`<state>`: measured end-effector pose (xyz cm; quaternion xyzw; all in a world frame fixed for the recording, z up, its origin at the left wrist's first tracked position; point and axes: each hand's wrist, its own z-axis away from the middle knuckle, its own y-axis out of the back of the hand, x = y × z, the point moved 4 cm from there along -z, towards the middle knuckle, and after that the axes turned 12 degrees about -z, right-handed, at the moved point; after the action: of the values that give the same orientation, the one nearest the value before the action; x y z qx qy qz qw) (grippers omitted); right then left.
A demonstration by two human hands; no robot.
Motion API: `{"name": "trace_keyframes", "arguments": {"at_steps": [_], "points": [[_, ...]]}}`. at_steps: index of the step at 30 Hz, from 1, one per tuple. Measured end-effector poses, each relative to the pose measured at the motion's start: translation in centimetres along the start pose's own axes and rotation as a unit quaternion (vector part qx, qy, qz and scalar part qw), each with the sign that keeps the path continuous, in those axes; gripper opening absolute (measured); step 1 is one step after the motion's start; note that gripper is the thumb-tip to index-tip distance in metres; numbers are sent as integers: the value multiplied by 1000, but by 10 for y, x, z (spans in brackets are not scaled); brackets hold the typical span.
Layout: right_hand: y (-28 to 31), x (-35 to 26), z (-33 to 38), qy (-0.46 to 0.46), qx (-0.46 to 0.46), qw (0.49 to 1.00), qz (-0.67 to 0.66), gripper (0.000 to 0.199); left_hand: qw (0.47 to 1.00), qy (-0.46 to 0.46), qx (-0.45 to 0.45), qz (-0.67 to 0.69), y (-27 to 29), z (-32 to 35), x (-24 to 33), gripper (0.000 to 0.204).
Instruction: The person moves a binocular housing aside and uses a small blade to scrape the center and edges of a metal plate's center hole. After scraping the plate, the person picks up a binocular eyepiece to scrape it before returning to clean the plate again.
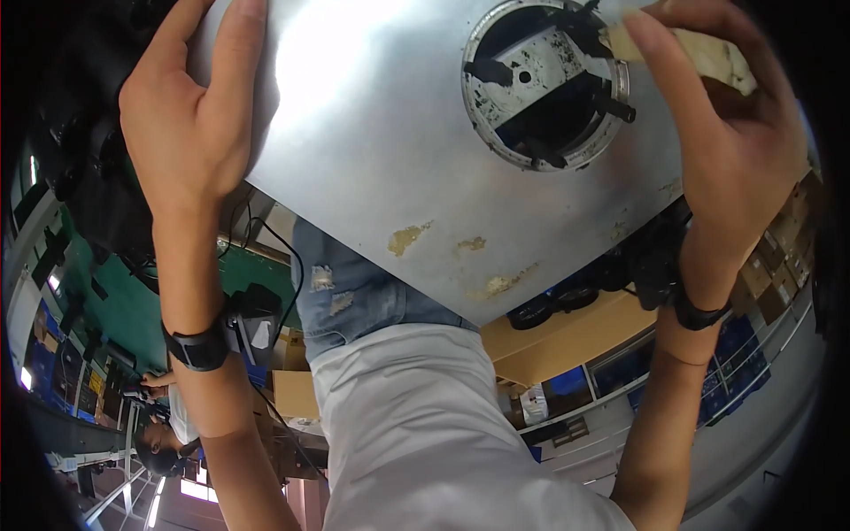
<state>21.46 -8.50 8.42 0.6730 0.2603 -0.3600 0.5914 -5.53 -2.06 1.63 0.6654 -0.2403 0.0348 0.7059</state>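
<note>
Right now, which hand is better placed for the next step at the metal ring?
Right, most likely: the right hand holds a pale piece whose tip is right by the metal ring. The left hand is farther off, along the metal sheet's left edge.

From where I'm standing, the person's left forearm (190, 274) is running up from seven o'clock, and the left hand (195, 124) is sitting at ten, its back showing, thumb (237, 53) and forefinger (180, 26) pointing toward twelve. The right forearm (677, 389) is slanting up from five; the right hand (748, 133) is forming a pinch at two, its thumb aiming toward eleven.
</note>
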Motion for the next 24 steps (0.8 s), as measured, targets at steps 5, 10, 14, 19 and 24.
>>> {"name": "trace_keyframes", "arguments": {"at_steps": [5,10,14,19,24], "points": [[-6,10,18,8,80,966,-247,19,1000,-27,7,8,-4,-5,4,38],[-12,17,23,-80,182,962,-189,20,998,4,42,51,3,-7,10,36],[9,43,34,72,43,969,-230,21,999,16,26,33,-2,-4,10,36],[25,55,62,-7,110,949,-295,16,997,52,-18,49,0,3,8,28],[18,47,65,-23,113,954,-276,26,1000,-9,0,20,5,1,7,32]]}}
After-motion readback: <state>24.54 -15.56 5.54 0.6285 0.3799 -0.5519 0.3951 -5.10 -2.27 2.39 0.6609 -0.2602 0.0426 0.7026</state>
